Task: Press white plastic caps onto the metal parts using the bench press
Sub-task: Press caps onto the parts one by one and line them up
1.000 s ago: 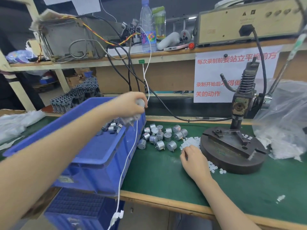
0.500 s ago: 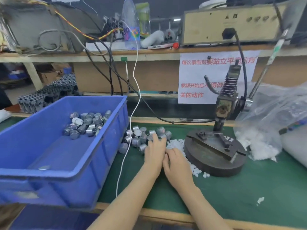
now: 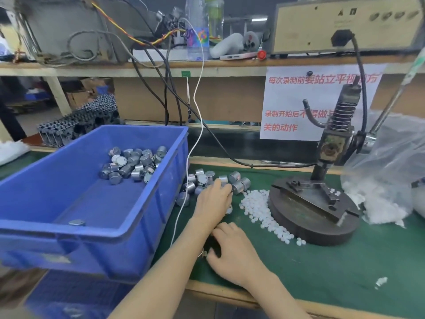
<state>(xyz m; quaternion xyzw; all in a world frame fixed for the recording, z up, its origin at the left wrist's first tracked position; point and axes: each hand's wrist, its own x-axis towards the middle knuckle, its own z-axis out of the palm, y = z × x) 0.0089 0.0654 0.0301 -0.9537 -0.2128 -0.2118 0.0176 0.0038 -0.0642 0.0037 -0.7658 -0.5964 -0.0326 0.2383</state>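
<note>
**Parts under the left hand, press off to the right**

Nearest, the right hand (image 3: 232, 247) sits knuckles-up on the green mat (image 3: 322, 272), fingers curled, close beside the left wrist. Whether it holds anything is hidden. Just beyond, the left hand (image 3: 213, 196) lies over the loose metal parts (image 3: 202, 178), short cylinders tipped at all angles. Its fingertips are among them, but I cannot tell whether they grip one. The white caps (image 3: 259, 208) lie just right of that hand. The bench press (image 3: 310, 215) stands right of the caps, so the right hand is likely better placed to feed it.
</note>
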